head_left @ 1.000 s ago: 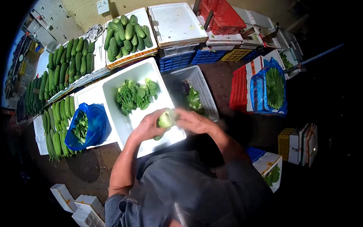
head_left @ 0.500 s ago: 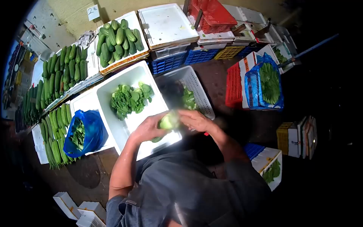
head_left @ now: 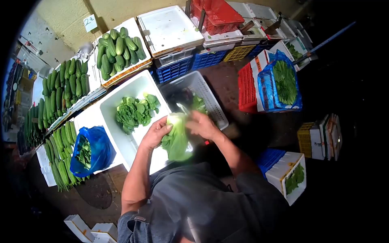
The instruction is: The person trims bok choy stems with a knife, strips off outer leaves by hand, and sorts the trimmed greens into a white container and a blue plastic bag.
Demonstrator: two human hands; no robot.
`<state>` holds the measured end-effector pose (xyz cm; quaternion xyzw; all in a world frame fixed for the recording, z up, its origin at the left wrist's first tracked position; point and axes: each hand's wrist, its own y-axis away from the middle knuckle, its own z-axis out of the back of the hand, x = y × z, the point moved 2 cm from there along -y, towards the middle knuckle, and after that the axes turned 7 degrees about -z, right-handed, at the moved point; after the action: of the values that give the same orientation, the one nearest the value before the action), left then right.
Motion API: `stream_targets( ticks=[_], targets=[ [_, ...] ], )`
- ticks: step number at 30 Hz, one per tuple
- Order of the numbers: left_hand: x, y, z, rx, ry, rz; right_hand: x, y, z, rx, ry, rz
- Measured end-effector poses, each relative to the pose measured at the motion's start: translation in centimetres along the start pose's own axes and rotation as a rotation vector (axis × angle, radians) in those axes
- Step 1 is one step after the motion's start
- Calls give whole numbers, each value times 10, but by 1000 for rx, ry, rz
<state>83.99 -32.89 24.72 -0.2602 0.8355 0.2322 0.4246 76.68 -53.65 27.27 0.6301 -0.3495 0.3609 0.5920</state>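
Observation:
My left hand [head_left: 157, 132] is closed around a pale green head of bok choy [head_left: 177, 139], its base up and its leaves hanging down over the near end of a white foam box [head_left: 139, 86]. My right hand [head_left: 204, 126] is at the base of that head, its fingers smeared by motion. A pale stalk [head_left: 183, 108] sticks up beside these fingers; whether they grip it I cannot tell. More bok choy [head_left: 137, 112] lies bunched inside the foam box. To its right, a perforated light grey crate [head_left: 214, 99] holds loose green leaves [head_left: 198, 103], partly hidden by my right hand.
Left of the box, a blue plastic bag [head_left: 99, 150] of greens stands by ridged gourds [head_left: 67, 139]. Cucumbers [head_left: 117, 50] lie on trays behind. A red basket [head_left: 214, 18] sits at the back. Right, a blue-bagged bunch of greens [head_left: 285, 83] rests on a red crate [head_left: 247, 89].
The bok choy has turned in my hands, so its leaves now hang down toward me. My right hand has shifted left and slightly up. A pale stalk now shows by its fingers.

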Motion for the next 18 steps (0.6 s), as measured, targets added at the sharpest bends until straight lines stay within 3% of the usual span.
stream_targets(
  ticks=[5,9,18],
  targets=[
    [3,-3,-2,12,-123,-113,3,-3,-9,1,-15,-20],
    [9,0,4,20,25,30,-2,-6,-10,22,-137,29],
    [25,7,21,108,14,171,18,-9,5,72,55,36]
  ],
)
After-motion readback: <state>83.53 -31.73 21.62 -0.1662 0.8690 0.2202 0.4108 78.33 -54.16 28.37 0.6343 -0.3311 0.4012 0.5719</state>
